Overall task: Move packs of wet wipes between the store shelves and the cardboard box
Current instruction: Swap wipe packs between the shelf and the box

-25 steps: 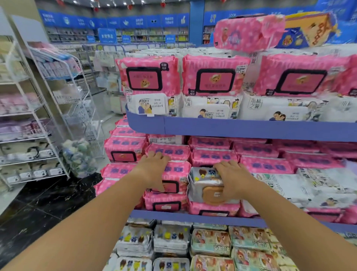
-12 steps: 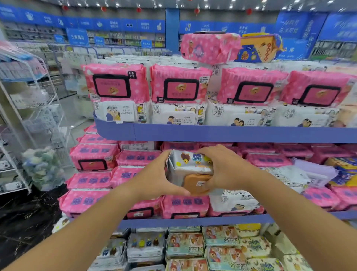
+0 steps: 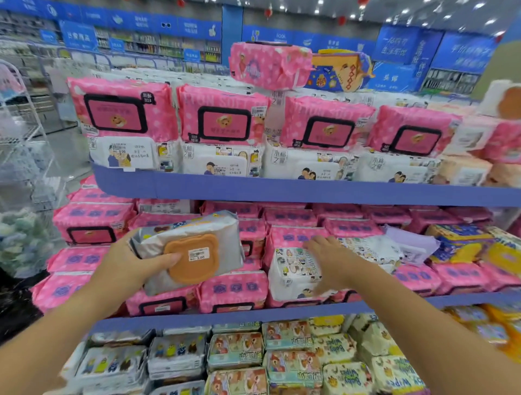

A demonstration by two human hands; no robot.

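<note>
Grey pack (image 3: 194,239) now in left grip (image 3: 124,265) alone

Bare left forearm (image 3: 64,330) and left grip (image 3: 124,267); bare right forearm (image 3: 417,313) and right grip (image 3: 331,263).

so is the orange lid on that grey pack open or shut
Shut: the orange lid lies flat against the grey pack held by the left hand.

This was a shop: blue-edged shelves (image 3: 310,194) stood packed with stacked packs of wet wipes (image 3: 222,112), several bearing price stickers (image 3: 258,111), while blue signs (image 3: 77,35) hung over more stocked aisles (image 3: 158,48) under ceiling lights (image 3: 320,2) at the back
</note>
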